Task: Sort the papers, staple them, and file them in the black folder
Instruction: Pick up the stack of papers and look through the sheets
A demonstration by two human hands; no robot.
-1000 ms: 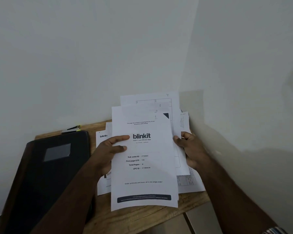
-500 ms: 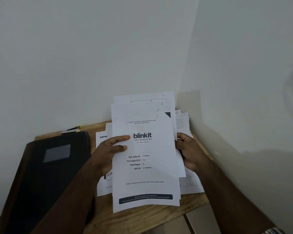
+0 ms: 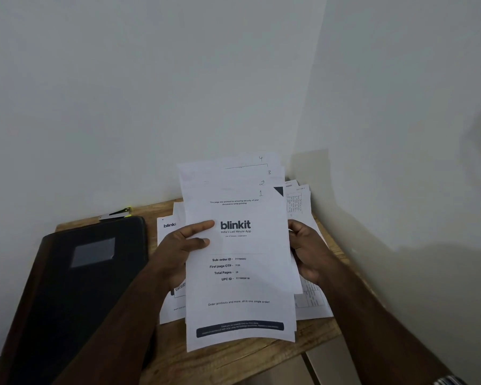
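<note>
Papers [image 3: 240, 273] (fanned, numbered tops pointing away) stand lengthwise, both hands' fingers [image 3: 197, 227] clamping their side edges.

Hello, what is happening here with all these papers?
A person holds a fanned stack of sheets above a wooden table, left hand at one edge, right hand at the other. Handwritten 1 to 4 show on the top corners. More papers lie beneath. The black folder lies closed at the left, with what looks like a stapler behind it.
</note>
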